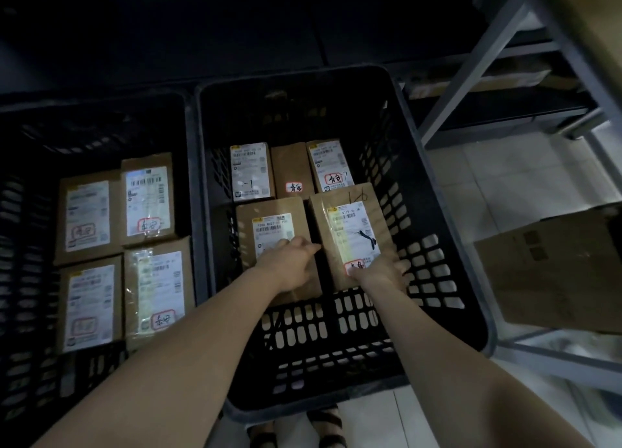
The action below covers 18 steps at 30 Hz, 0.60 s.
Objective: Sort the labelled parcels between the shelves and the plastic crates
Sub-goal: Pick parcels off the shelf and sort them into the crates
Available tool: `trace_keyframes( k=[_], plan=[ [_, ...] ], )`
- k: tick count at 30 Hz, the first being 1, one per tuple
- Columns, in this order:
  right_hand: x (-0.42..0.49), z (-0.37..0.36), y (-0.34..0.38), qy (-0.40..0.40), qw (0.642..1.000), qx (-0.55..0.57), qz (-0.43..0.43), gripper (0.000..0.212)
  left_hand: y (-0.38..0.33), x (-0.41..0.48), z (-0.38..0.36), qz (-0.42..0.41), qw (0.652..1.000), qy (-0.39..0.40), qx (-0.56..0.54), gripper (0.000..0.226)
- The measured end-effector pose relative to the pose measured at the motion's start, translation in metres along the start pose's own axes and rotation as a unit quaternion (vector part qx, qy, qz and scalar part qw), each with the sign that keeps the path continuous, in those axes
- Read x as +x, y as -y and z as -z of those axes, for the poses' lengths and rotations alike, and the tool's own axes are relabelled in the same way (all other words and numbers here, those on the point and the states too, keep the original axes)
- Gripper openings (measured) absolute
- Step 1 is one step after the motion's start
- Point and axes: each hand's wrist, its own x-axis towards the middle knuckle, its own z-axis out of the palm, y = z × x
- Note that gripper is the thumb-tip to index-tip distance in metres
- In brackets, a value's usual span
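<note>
A dark plastic crate [319, 346] in the middle holds brown labelled parcels. Three stand in its back row: two with white labels [250, 171] [330, 164] and a plain one [291, 171] between them. Two larger ones lie in front. My left hand [289, 262] rests on the front left parcel [272, 222], fingers over its label, thumb at its right edge. My right hand [380, 272] grips the near end of the front right parcel [350, 225], thumb on its red-marked label. A second crate [20, 279] at the left holds several labelled parcels [149, 198].
A grey metal shelf frame [471, 77] rises at the right, with flat boxes on its dim lower levels. A large cardboard box [555, 272] sits on the bottom shelf beside the middle crate. My sandalled feet [323, 427] stand on pale floor tiles below the crate.
</note>
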Motion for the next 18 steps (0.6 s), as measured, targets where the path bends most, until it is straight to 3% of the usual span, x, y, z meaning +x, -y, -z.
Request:
trace_keyframes(
  k=[9,14,18],
  plan=[
    [0.001,0.008,0.003,0.036,0.994,-0.009,0.106,0.101,0.001,-0.007,-0.016,0.021,0.999,-0.031,-0.012,0.059],
    [-0.010,0.019,0.009,-0.017,0.978,-0.076,0.195,0.071,-0.009,-0.024,-0.011,0.049,0.998,-0.048,0.013,0.050],
    [-0.051,0.027,0.025,-0.038,0.923,-0.158,0.348,0.055,-0.015,-0.057,0.012,0.065,0.992,-0.087,0.065,0.044]
  ],
)
